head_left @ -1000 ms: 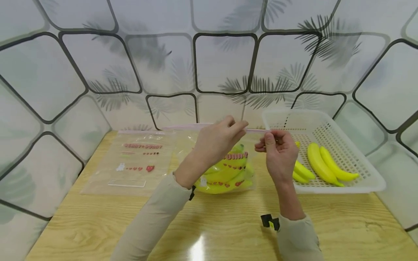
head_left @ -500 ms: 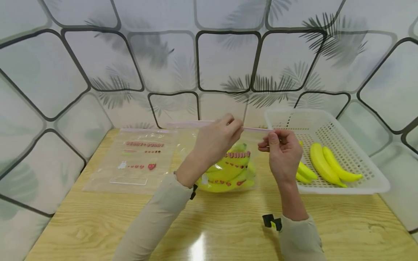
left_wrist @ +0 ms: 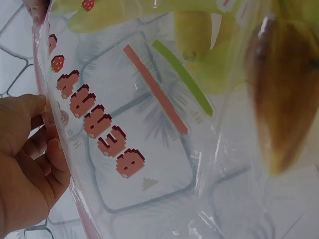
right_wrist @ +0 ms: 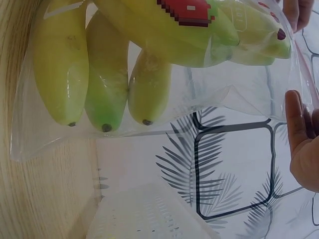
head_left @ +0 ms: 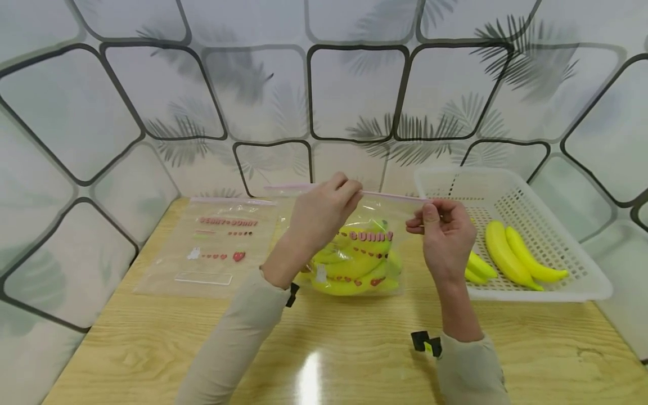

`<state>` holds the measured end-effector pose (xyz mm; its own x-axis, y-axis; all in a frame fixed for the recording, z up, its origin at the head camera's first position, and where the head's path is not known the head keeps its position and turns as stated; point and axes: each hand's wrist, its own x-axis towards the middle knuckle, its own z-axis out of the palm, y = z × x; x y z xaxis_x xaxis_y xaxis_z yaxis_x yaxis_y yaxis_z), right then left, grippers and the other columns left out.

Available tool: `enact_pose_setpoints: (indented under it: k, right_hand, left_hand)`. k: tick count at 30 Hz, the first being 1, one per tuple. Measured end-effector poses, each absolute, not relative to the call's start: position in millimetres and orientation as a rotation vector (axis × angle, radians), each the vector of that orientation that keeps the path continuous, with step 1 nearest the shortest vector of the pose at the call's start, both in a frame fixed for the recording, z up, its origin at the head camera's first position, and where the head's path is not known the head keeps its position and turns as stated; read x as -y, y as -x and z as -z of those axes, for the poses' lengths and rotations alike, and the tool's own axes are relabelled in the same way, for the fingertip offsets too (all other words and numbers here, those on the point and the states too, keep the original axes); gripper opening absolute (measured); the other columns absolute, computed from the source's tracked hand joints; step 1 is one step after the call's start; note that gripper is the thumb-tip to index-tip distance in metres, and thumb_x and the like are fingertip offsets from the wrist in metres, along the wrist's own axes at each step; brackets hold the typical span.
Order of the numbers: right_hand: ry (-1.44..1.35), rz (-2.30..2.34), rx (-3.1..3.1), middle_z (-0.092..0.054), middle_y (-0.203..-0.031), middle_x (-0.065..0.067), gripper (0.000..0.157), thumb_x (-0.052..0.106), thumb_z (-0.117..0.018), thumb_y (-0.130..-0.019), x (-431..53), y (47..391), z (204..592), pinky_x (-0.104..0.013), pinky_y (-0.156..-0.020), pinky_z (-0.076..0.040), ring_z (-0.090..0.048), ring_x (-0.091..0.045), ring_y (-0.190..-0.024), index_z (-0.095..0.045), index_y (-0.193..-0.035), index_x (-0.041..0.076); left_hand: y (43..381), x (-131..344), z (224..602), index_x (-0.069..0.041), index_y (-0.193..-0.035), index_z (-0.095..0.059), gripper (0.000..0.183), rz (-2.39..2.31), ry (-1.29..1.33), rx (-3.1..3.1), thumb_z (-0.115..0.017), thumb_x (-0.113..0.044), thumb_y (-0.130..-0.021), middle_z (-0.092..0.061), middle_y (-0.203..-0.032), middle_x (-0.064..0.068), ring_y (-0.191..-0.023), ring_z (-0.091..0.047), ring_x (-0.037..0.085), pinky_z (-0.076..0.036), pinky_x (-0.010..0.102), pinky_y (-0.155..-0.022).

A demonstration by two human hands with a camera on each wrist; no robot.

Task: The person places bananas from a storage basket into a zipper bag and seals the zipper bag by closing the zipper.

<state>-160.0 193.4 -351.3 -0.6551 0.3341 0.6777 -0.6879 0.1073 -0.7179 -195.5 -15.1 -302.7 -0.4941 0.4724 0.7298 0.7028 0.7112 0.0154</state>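
A clear zip bag [head_left: 400, 216] with a pink zip edge and red printing stands upright mid-table, several yellow bananas [head_left: 349, 273] inside it. My left hand [head_left: 324, 211] pinches the zip edge left of its middle, fingers curled over the top. At the bag's top right corner, my right hand [head_left: 448, 236] pinches the zip's end between thumb and fingers. The left wrist view has the left hand [left_wrist: 30, 164] at the pink strip beside the printed bag. In the right wrist view, banana tips [right_wrist: 104, 107] press against the bag's side, with the right hand [right_wrist: 304, 144] at its top edge.
A flat zip bag [head_left: 202, 275] of the same print lies to the left on the wooden table [head_left: 364, 360]. On the right stands a white perforated basket [head_left: 572, 253] with several bananas [head_left: 511, 256] in it. A patterned fabric wall [head_left: 359, 95] closes off the back and sides.
My left hand has slid leftward along the zip edge, baring more of the pink strip between the hands. The right hand keeps its pinch at the corner. The head view has shifted slightly.
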Motion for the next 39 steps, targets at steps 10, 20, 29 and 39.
enact_pose_setpoints:
  k: [10, 20, 29, 39]
  right_hand:
    - [-0.334, -1.68, 1.602, -0.064, -0.079, -0.008, 0.019, 0.004, -0.059, -0.098, -193, 160, 352, -0.024, -0.059, -0.057, -0.068, -0.011, -0.063, -0.056, -0.1, -0.015]
    - [-0.348, -1.657, 1.622, -0.064, -0.079, -0.008, 0.022, 0.002, -0.057, -0.099, -189, 158, 355, -0.023, -0.059, -0.057, -0.068, -0.01, -0.064, -0.053, -0.101, -0.02]
    - [-0.321, -1.734, 1.634, -0.066, -0.084, -0.011, 0.017, 0.005, -0.061, -0.097, -200, 154, 348, -0.025, -0.056, -0.057, -0.068, -0.012, -0.064, -0.058, -0.104, -0.011]
    - [-0.292, -1.833, 1.781, -0.068, -0.093, -0.008, 0.02, 0.01, -0.06, -0.099, -201, 149, 344, -0.026, -0.05, -0.055, -0.066, -0.013, -0.059, -0.057, -0.111, -0.005]
  left_hand:
    - [194, 27, 305, -0.012, -0.104, -0.07, 0.014, 0.417, 0.857, 2.202, -0.06, -0.022, -0.1, -0.063, -0.091, 0.002, -0.059, -0.058, 0.014, -0.045, 0.027, -0.047]
    - [194, 47, 308, -0.009, -0.102, -0.07, 0.012, 0.424, 0.831, 2.186, -0.062, -0.018, -0.099, -0.066, -0.091, 0.004, -0.057, -0.06, 0.018, -0.046, 0.029, -0.046]
    - [191, 50, 304, -0.007, -0.102, -0.069, 0.013, 0.423, 0.844, 2.184, -0.062, -0.017, -0.099, -0.066, -0.09, 0.005, -0.053, -0.056, 0.018, -0.043, 0.03, -0.044]
    - [188, 51, 302, -0.006, -0.103, -0.067, 0.011, 0.44, 0.887, 2.178, -0.06, -0.013, -0.1, -0.064, -0.09, 0.008, -0.052, -0.054, 0.02, -0.044, 0.031, -0.044]
